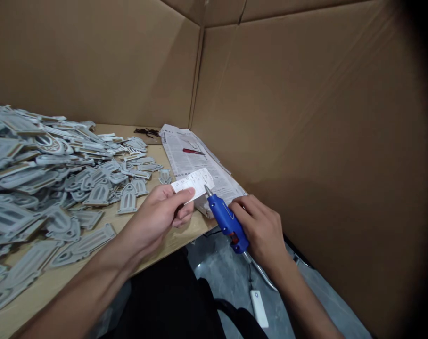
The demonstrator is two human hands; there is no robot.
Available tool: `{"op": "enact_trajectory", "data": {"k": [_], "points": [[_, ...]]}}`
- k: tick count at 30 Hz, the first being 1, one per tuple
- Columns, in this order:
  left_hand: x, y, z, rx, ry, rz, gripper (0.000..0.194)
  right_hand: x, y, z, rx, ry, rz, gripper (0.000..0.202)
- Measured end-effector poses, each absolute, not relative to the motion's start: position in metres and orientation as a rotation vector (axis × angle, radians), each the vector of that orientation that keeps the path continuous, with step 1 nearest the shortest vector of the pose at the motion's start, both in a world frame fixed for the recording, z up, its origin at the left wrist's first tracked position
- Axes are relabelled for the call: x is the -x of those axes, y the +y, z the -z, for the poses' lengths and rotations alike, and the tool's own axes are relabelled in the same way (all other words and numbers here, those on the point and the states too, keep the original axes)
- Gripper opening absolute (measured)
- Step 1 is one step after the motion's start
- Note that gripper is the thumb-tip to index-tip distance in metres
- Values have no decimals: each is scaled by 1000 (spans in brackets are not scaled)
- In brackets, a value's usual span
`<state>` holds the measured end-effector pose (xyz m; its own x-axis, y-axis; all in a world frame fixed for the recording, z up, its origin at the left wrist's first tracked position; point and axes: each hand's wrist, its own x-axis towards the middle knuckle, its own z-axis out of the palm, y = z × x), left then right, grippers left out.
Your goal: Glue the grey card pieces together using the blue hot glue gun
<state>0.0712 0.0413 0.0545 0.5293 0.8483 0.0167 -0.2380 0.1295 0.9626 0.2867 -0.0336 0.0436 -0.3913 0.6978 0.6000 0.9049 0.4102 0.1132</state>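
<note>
Pale yellow counter abuts brown cardboard walls; flat grey-white pieces lie heaped on it. Left hand: fingers pinch a white printed paper slip over newspaper sheets. Right hand: fingers curl around a blue plastic glue gun, metal nozzle near the slip.

Left hand pinches card. I have glue gun in right hand, nozzle by card's right end, contact unclear. Newspaper beyond card; grey pieces heaped left of card.
</note>
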Motion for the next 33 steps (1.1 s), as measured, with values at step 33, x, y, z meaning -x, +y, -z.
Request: {"op": "enact_trajectory", "data": {"k": [33], "points": [[-62, 34, -67, -1221, 600, -972, 47, -295, -69, -77, 1382, -2080, 409, 21]]}}
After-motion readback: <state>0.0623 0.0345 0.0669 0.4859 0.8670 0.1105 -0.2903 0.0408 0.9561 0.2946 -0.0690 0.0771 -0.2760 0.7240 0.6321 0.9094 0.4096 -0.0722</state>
